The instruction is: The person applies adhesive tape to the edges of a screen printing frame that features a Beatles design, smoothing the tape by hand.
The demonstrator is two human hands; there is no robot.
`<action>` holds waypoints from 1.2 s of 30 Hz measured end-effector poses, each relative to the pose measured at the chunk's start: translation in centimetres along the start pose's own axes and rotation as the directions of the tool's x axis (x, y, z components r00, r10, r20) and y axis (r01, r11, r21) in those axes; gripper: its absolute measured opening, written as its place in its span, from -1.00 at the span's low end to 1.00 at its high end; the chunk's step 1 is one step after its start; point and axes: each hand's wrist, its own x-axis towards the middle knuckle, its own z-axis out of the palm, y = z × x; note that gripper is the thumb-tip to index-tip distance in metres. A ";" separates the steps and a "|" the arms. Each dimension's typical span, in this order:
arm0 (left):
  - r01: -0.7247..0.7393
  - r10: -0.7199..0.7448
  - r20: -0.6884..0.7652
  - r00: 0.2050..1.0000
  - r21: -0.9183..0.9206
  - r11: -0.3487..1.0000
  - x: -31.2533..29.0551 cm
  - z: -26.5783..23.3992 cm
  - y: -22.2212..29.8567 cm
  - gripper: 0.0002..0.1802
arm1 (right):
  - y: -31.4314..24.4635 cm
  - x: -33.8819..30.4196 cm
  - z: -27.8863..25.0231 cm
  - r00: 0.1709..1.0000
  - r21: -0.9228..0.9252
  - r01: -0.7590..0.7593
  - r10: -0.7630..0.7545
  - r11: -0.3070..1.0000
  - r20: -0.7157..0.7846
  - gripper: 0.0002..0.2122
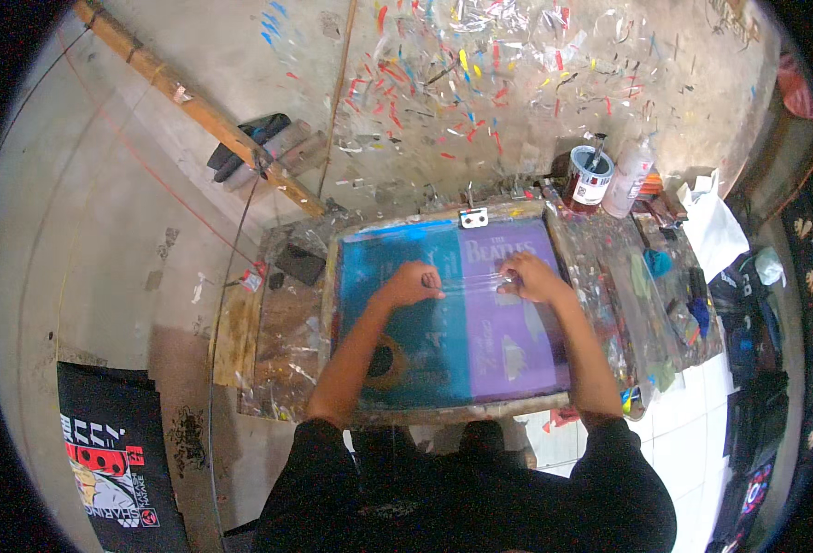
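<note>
A wooden-framed printing screen lies before me, its mesh teal on the left and purple on the right, with pale lettering and shapes. Over its middle, a strip of clear tape is stretched sideways between my hands. My left hand pinches one end above the teal half. The other end is between the closed fingers of my right hand, above the purple half. Whether the tape touches the mesh, I cannot tell. A metal hinge clamp sits at the middle of the frame's far edge.
Right of the screen, the paint-stained bench holds a paint can, a clear bottle and rags. A dark block lies at left. A wooden beam slants at upper left; a printed black shirt is at lower left.
</note>
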 end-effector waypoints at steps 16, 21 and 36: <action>0.140 -0.069 -0.192 0.979 0.384 0.913 1.2 2.8 4.6 -0.30 | -1.7 0.7 0.8 0.987 -0.055 -0.093 0.085 0.994 -0.135 -0.49; 0.049 0.031 -0.202 0.979 0.380 0.924 1.6 3.3 2.2 -0.32 | -0.7 0.7 2.0 0.976 -0.028 -0.087 0.080 0.996 -0.203 -0.47; -0.096 0.130 -0.117 0.985 0.258 0.961 0.2 0.7 0.4 -0.63 | -0.7 0.2 -0.2 0.993 -0.042 -0.096 0.093 0.994 -0.077 -0.54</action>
